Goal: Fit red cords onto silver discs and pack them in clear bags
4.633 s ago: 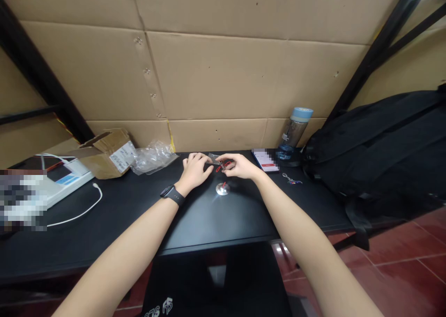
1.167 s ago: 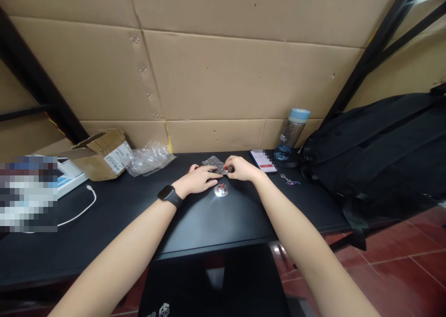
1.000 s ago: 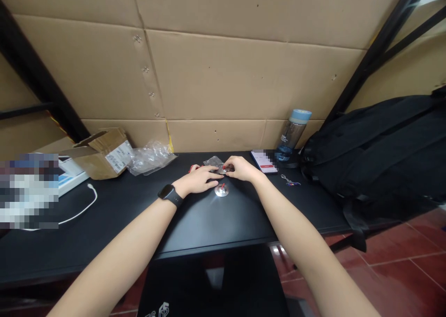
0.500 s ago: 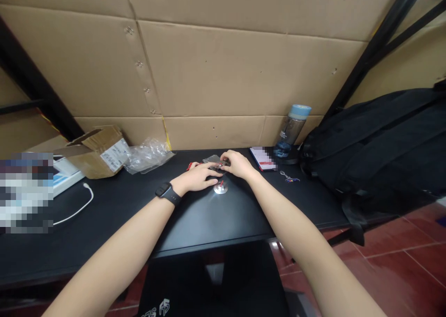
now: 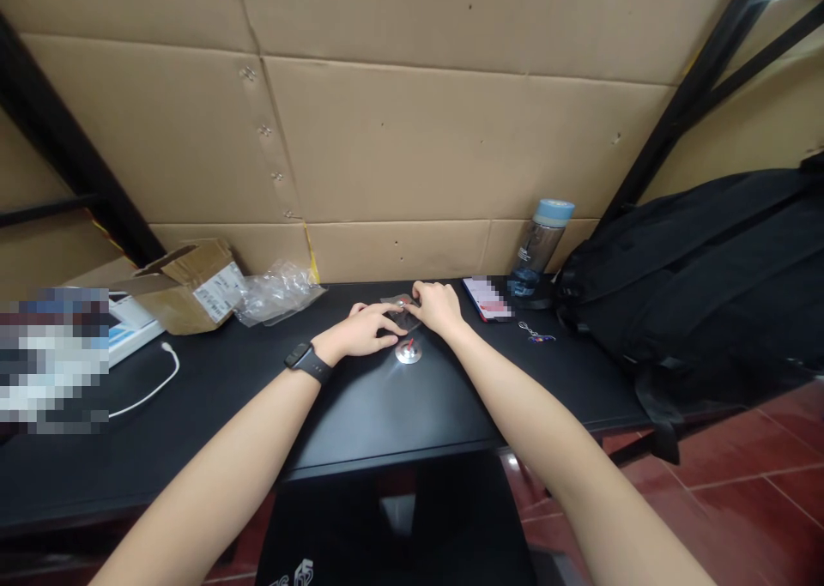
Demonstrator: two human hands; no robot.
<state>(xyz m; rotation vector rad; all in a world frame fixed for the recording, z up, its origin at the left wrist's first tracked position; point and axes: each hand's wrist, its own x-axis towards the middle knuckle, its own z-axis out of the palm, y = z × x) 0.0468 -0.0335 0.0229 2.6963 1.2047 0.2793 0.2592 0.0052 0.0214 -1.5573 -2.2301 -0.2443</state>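
Observation:
A small clear plastic bag (image 5: 407, 320) lies on the black desk between my two hands, with a tiny red and shiny bit showing at its top. My left hand (image 5: 364, 330) rests beside it, fingers stretched out and spread, the tips touching the bag's left part. At the bag's right edge, the bent fingers of my right hand (image 5: 439, 305) are pinched together on it; the fingertips are partly hidden. Just nearer to me is a round silver metal disc (image 5: 408, 356) with a red mark or piece in its middle.
To the left are an opened cardboard box (image 5: 186, 290), crumpled clear plastic packaging (image 5: 280, 293) and a white cable (image 5: 151, 401). On the right are a phone-like flat item (image 5: 487, 299), a keychain (image 5: 539, 337), a blue-capped water bottle (image 5: 541, 247) and a black backpack (image 5: 701, 268).
The red piece seen by my left fingers before no longer shows there. More of the plastic bag is now visible between the hands. The view has shifted slightly.

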